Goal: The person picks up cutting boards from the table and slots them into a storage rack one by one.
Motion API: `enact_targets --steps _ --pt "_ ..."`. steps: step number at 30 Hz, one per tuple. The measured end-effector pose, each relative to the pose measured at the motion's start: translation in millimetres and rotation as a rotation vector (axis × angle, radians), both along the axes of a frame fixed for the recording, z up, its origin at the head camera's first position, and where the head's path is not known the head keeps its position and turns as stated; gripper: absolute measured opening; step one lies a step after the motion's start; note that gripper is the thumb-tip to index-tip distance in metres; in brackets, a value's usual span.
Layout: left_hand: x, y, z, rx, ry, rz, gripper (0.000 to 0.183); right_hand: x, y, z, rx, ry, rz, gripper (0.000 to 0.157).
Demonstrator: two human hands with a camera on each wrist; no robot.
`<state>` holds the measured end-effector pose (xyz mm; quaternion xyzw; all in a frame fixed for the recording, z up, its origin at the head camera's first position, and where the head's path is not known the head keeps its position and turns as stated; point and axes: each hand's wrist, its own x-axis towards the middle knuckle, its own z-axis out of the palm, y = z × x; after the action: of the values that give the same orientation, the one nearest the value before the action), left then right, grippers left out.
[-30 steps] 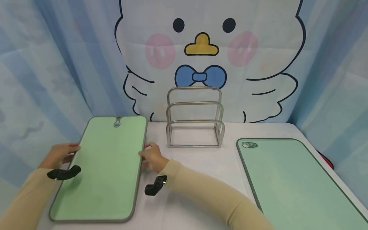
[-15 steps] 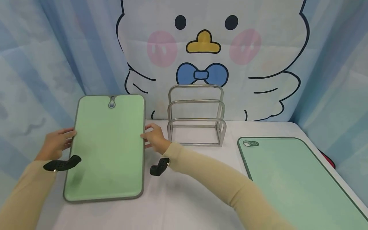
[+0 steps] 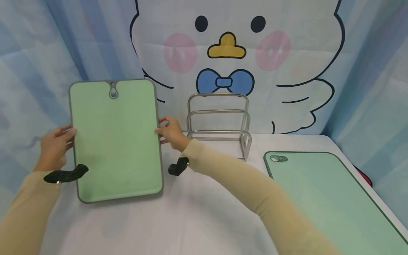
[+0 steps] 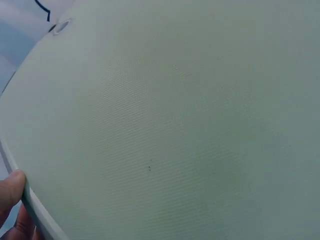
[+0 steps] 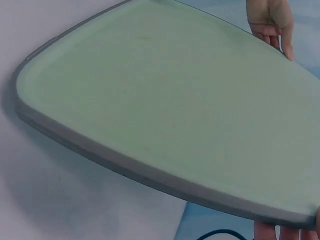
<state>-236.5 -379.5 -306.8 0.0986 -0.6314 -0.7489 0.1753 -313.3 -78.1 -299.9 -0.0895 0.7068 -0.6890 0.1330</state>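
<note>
A light green cutting board (image 3: 116, 148) with a grey rim and a drop-shaped hole near its top is held up at the left in the head view, top edge raised. My left hand (image 3: 55, 146) pinches its left edge, thumb on the front and fingers behind. On the opposite edge my right hand (image 3: 172, 132) grips in the same way. Close up in the left wrist view, the board's textured face (image 4: 165, 120) fills most of the picture. In the right wrist view the grey rim (image 5: 125, 162) shows along the near side, with fingertips (image 5: 289, 233) under it.
A metal wire rack (image 3: 220, 131) with several upright hoops stands at the back middle of the white table (image 3: 191, 209), just right of my right hand. A second green board (image 3: 331, 198) lies flat at the right. Printed curtains (image 3: 306, 53) hang behind and at both sides.
Both hands have lifted the cutting board up and away from me, and its top has drifted a little to the left. The rack and the second board stay in place.
</note>
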Motion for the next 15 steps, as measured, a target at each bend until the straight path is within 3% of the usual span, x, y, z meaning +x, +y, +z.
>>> enact_targets --steps 3,8,15 --pt "-0.7 4 7.2 0.038 0.060 0.046 0.013 -6.2 0 9.0 0.006 0.044 -0.007 0.030" --pt "-3.6 7 18.9 0.129 0.188 0.052 0.015 -14.2 4 24.8 0.011 0.137 0.002 0.030" --pt "-7.7 6 28.3 0.231 0.340 -0.053 0.018 -26.0 12 46.4 0.077 0.227 0.020 0.035"
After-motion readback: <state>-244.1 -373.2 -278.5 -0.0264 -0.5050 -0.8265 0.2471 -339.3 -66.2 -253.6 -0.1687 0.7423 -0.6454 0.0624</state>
